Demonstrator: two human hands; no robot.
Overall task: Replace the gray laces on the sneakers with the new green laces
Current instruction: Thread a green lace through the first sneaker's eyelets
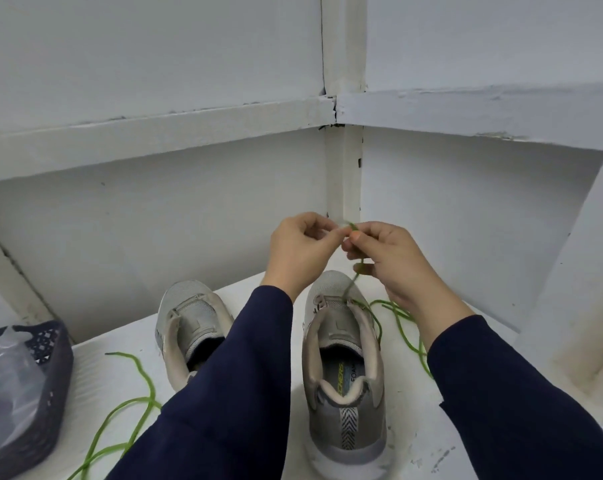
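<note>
Left hand (303,244) and right hand (393,261) both pinch the green lace (361,267) by its tip, smart, since that limp, light cord likely only steers from there.

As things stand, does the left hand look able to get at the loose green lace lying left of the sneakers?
Probably yes, after letting go: the left hand pinches the threaded lace, but the loose green lace lies uncovered on the surface.
</note>
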